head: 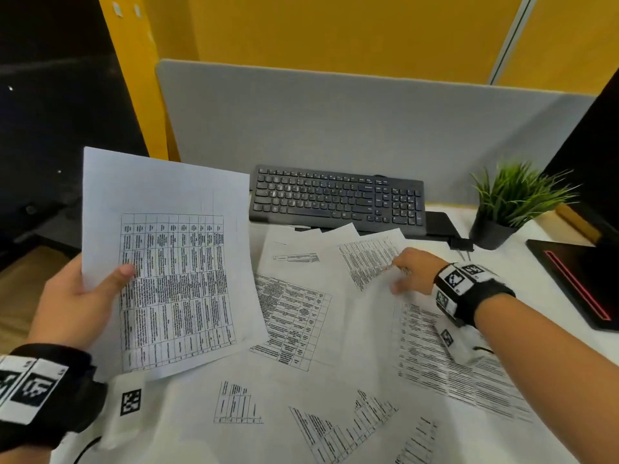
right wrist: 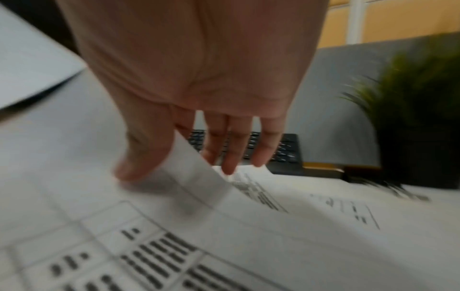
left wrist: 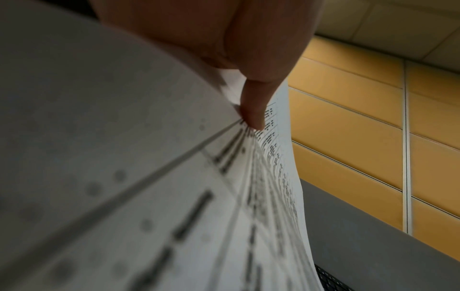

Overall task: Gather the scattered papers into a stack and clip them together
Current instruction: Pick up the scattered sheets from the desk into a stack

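Left hand (head: 72, 303) grips a white printed sheet with a table grid (head: 167, 262), thumb on top, sheet raised above the desk. Right hand (head: 413, 271) pinches the lifted edge of another white printed sheet (head: 368, 256) between thumb and fingers. More loose printed papers (head: 301, 380) lie scattered and overlapping on the white desk (head: 536, 229). Beyond: black keyboard (head: 338, 199), green potted plant (head: 512, 202).

I see white papers (head: 294, 316) with black printed tables, a black keyboard (head: 336, 199), a green plant (head: 516, 192), yellow wall (head: 335, 31).
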Tool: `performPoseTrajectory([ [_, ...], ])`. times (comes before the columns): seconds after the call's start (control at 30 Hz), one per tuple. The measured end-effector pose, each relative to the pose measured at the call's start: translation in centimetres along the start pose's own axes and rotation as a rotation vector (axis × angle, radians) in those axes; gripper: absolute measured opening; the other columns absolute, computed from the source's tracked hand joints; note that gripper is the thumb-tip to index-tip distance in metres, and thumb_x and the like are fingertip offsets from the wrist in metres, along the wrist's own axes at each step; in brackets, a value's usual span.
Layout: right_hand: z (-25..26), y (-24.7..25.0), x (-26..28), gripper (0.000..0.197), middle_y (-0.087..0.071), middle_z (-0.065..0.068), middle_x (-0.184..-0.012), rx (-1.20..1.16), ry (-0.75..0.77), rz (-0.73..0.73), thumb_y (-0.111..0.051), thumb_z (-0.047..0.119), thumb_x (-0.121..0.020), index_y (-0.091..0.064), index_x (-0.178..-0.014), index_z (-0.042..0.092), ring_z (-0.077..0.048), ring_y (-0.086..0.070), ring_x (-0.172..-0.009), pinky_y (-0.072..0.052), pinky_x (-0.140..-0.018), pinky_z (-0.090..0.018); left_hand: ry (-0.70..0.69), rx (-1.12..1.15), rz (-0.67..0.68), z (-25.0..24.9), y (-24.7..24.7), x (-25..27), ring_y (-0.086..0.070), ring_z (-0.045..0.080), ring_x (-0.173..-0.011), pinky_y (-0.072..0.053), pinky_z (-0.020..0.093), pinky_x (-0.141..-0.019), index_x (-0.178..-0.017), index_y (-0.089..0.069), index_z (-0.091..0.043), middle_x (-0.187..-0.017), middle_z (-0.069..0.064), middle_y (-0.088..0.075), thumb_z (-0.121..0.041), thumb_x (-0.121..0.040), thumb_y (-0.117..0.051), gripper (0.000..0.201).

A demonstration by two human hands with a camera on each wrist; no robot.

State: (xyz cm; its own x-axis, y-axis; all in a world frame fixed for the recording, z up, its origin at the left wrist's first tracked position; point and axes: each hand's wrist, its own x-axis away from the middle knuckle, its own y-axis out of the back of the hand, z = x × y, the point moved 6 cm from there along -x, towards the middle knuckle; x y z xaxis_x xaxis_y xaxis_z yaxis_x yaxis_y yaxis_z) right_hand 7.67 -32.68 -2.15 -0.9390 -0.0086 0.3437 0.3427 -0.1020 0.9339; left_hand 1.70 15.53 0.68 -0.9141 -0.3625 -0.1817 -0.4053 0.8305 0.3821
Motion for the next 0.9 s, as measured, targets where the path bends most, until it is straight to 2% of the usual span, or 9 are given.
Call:
performPoseTrajectory([
  [0.1, -3.5, 0.7, -1.7, 0.059, -0.044, -0.010, -0.143, -0.023, -0.250, -0.026, -0.066, 0.043, -0.083, -0.050, -0.132, 0.014, -0.029, -0.044, -0.129, -0.038, -0.105, -0.036, 0.032, -0.002, 0.014, 4.2, -0.1, -1.9, -0.066, 0.028, -0.102, -0.049, 0.059, -0.087, -0.119, -0.058, -0.035, -0.112, -0.002, -0.070, -0.074, -0.066, -0.063, 0.066],
  [0.17, -4.5, 0.6, -2.6, 0.071, -0.037, -0.009, -0.150, -0.043, -0.335, -0.029, -0.063, 0.048, -0.083, -0.039, -0.141, 0.015, -0.029, -0.038, -0.136, -0.033, -0.111, -0.040, 0.029, -0.007, 0.016, 3.3, -0.4, -1.3, -0.066, 0.029, -0.102, -0.048, 0.060, -0.086, -0.119, -0.058, -0.036, -0.112, -0.003, -0.069, -0.073, -0.066, -0.064, 0.064],
  [0.3, -3.9, 1.2, -3.4, 0.060, -0.049, -0.009, -0.141, 0.042, -0.362, -0.052, -0.064, 0.043, -0.084, -0.047, -0.134, 0.014, -0.030, -0.049, -0.126, -0.041, -0.105, -0.039, 0.027, -0.060, 0.039, -2.3, -1.4, 1.3, -0.060, 0.027, -0.103, -0.045, 0.050, -0.091, -0.121, -0.058, -0.028, -0.115, 0.001, -0.066, -0.046, -0.083, -0.061, 0.043],
  [0.4, -3.5, 1.3, -3.2, 0.048, -0.057, -0.010, -0.132, 0.061, -0.371, -0.044, -0.063, 0.036, -0.086, -0.056, -0.127, 0.011, -0.029, -0.057, -0.117, -0.046, -0.095, -0.035, 0.039, -0.023, 0.032, -4.2, -2.0, 2.3, -0.054, 0.025, -0.097, -0.039, 0.042, -0.083, -0.122, -0.057, -0.017, -0.107, 0.003, -0.061, -0.026, -0.089, -0.059, 0.034],
  [0.5, -3.8, 1.0, -3.7, 0.061, -0.053, -0.009, -0.136, -0.010, -0.411, -0.042, -0.066, 0.044, -0.081, -0.051, -0.130, 0.011, -0.029, -0.054, -0.120, -0.044, -0.101, -0.037, 0.058, 0.026, 0.038, -4.7, -2.6, 2.9, -0.052, 0.024, -0.094, -0.037, 0.039, -0.080, -0.121, -0.056, -0.013, -0.104, 0.004, -0.057, -0.017, -0.090, -0.057, 0.031],
  [0.63, -4.7, 0.9, -4.7, 0.100, -0.038, -0.011, -0.148, -0.108, -0.492, -0.015, -0.071, 0.059, -0.069, -0.027, -0.144, 0.012, -0.033, -0.045, -0.129, -0.040, -0.103, -0.043, 0.061, 0.052, 0.047, -5.4, -2.9, 3.4, -0.051, 0.016, -0.082, -0.036, 0.038, -0.079, -0.121, -0.057, -0.009, -0.101, 0.005, -0.058, -0.013, -0.090, -0.057, 0.031],
  [0.7, -4.5, 1.6, -4.6, 0.096, -0.043, -0.012, -0.144, -0.086, -0.494, -0.030, -0.072, 0.060, -0.067, -0.032, -0.141, 0.013, -0.033, -0.049, -0.125, -0.043, -0.099, -0.043, 0.053, 0.034, 0.046, -5.7, -2.8, 3.4, -0.049, 0.006, -0.075, -0.036, 0.038, -0.079, -0.105, -0.061, -0.021, -0.092, -0.002, -0.059, -0.015, -0.090, -0.057, 0.016],
  [0.77, -4.6, 1.8, -5.4, 0.086, -0.051, -0.012, -0.138, -0.089, -0.485, -0.039, -0.072, 0.058, -0.070, -0.041, -0.136, 0.012, -0.031, -0.054, -0.119, -0.046, -0.093, -0.040, 0.039, 0.023, 0.046, -5.8, -2.7, 3.3, -0.048, 0.002, -0.075, -0.035, 0.038, -0.078, -0.091, -0.056, -0.033, -0.085, -0.013, -0.056, -0.017, -0.090, -0.057, 0.016],
  [0.9, -5.0, 2.4, -6.7, 0.077, -0.059, -0.012, -0.128, -0.139, -0.478, -0.076, -0.070, 0.059, -0.071, -0.052, -0.129, 0.011, -0.030, -0.060, -0.107, -0.048, -0.084, -0.038, 0.017, 0.006, 0.031, -5.1, -2.6, 2.7, -0.050, 0.003, -0.077, -0.037, 0.032, -0.071, -0.105, -0.055, -0.023, -0.086, -0.014, -0.057, -0.017, -0.089, -0.058, 0.017],
])
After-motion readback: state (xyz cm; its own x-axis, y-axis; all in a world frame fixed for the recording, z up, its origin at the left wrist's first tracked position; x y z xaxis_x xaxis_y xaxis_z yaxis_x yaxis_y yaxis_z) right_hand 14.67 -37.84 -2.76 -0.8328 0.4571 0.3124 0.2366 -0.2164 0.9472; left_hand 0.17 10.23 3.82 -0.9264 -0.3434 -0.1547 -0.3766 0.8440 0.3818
